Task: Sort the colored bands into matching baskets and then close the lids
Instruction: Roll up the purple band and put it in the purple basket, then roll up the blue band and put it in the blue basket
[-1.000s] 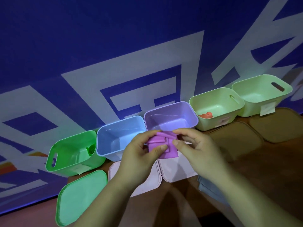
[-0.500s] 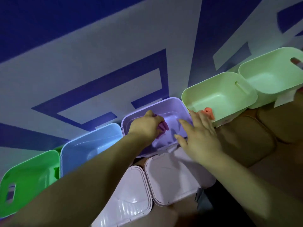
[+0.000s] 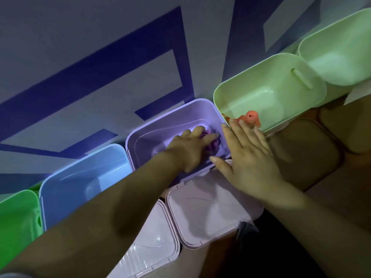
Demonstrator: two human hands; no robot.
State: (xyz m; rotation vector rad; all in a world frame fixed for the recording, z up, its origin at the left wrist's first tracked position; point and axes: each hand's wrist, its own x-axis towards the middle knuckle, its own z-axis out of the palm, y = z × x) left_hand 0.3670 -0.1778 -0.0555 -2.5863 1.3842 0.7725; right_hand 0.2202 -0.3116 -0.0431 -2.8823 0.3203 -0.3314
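Left hand [image 3: 192, 151], gripping purple bands [image 3: 213, 147], had dropped into purple basket [image 3: 160, 122]; right hand [image 3: 251, 157] flat, unclenched; I judged release next.

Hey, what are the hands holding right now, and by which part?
The left hand grips the bunched purple band inside the lilac plastic basket, fingers curled over its top. The right hand, fingers straight, holds nothing.

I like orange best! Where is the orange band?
Head view, right of centre: the orange band lies in the pale green basket beside the purple basket, just past the right hand.
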